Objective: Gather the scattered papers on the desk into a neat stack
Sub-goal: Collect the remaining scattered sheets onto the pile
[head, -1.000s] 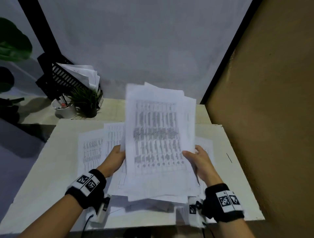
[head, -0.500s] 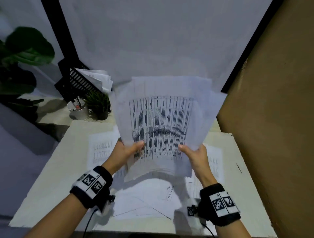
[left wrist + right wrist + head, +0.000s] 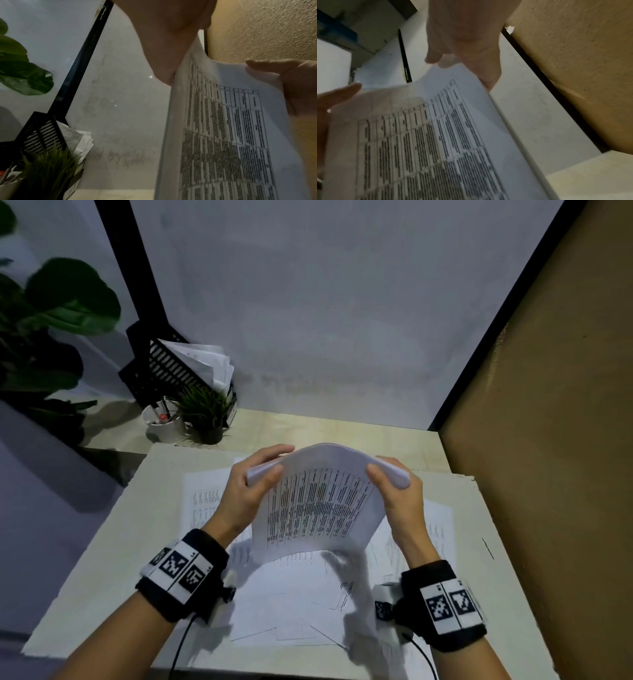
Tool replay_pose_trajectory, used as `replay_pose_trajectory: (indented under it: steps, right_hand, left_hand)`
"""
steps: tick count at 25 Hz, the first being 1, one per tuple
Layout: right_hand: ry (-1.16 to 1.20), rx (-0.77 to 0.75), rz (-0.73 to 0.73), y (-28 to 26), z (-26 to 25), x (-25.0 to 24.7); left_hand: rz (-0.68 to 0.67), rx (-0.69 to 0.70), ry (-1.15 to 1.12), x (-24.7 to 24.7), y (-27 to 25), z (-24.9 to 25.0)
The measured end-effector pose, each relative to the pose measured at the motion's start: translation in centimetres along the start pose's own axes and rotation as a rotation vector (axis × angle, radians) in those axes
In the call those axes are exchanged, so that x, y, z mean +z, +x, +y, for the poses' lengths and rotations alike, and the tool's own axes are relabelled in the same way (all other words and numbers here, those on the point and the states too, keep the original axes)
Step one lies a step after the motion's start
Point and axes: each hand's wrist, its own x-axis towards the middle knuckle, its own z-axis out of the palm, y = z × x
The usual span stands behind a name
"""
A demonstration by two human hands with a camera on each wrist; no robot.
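A bundle of printed papers [image 3: 318,501] stands on its lower edge over the desk [image 3: 102,559], bowed at the top. My left hand [image 3: 253,474] grips its upper left edge, thumb in front and fingers behind. My right hand [image 3: 394,477] grips the upper right edge the same way. The left wrist view shows the printed tables on the bundle [image 3: 223,135] with my left hand [image 3: 164,40] above it; the right wrist view shows the bundle [image 3: 428,142] under my right hand [image 3: 467,44]. Loose sheets [image 3: 291,604] lie flat beneath, spreading left [image 3: 202,501] and right [image 3: 435,529].
At the back left stand a black file rack with papers [image 3: 171,368], a white pen cup [image 3: 164,422] and a small potted plant [image 3: 205,412]. A large leafy plant [image 3: 51,313] is at the far left. A tan wall [image 3: 548,440] runs close along the desk's right side.
Both hands slid from the bundle's lower sides up to its top corners. The bundle dropped lower toward the desk, and its splayed sheets are squared together, bowed at the top.
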Motion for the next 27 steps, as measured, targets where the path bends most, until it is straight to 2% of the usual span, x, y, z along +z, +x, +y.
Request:
replay_pose_trajectory:
  steps: [2, 6, 9, 12, 14, 17, 20, 23, 27]
  right_hand:
    - [-0.021, -0.041, 0.023, 0.6, -0.4, 0.5]
    - [-0.064, -0.071, 0.119, 1.8, -0.5, 0.9]
    - [-0.037, -0.018, 0.003, 2.3, 0.4, 0.0]
    - [-0.174, 0.178, -0.122, 1.6, 2.9, -0.4]
    - [-0.260, 0.198, -0.094, 1.1, 3.3, -0.3]
    - [-0.172, 0.141, -0.064, 1.1, 3.0, -0.5]
    - [-0.214, 0.255, -0.101, 0.4, 4.6, -0.1]
    - [-0.260, 0.290, -0.032, 1.2, 6.0, 0.3]
    - [-0.201, 0.288, -0.021, 3.0, 6.0, -0.3]
  left_hand:
    - [0.029, 0.042, 0.015, 0.2, 0.6, 0.4]
    - [0.161, 0.021, 0.090, 0.4, 1.5, 0.1]
    - [0.113, -0.001, 0.074, -0.3, 1.7, -0.7]
    - [0.063, -0.176, 0.061, -0.5, 0.7, -2.4]
    - [0.098, -0.222, 0.070, -0.5, 0.1, -2.6]
    - [0.149, -0.183, -0.002, -1.4, 0.1, -3.0]
    - [0.048, -0.328, 0.037, -2.1, -0.7, -5.8]
    - [-0.128, -0.456, 0.243, -1.8, -1.9, -8.7]
    - [-0.096, -0.459, 0.389, -1.8, -1.3, -8.9]
